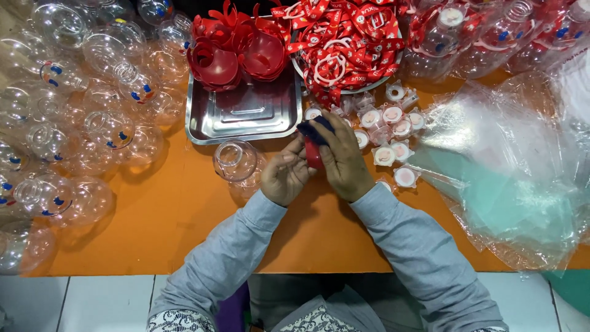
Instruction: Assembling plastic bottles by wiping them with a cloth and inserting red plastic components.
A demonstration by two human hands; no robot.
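Pinching small red piece (pixel 313 154) between left hand (pixel 284 176) and right hand (pixel 343 161) (both closed on it); loose grip risks dropping it among white caps (pixel 393 132).

Red piece (pixel 313 154) with dark blue part (pixel 315 128), pinched between hands

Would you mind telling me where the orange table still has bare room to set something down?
Bare orange table shows near the front edge, between the clear globes and the left hand's sleeve. The front part of the steel tray is also bare. Around the small caps and plastic bags it is crowded.
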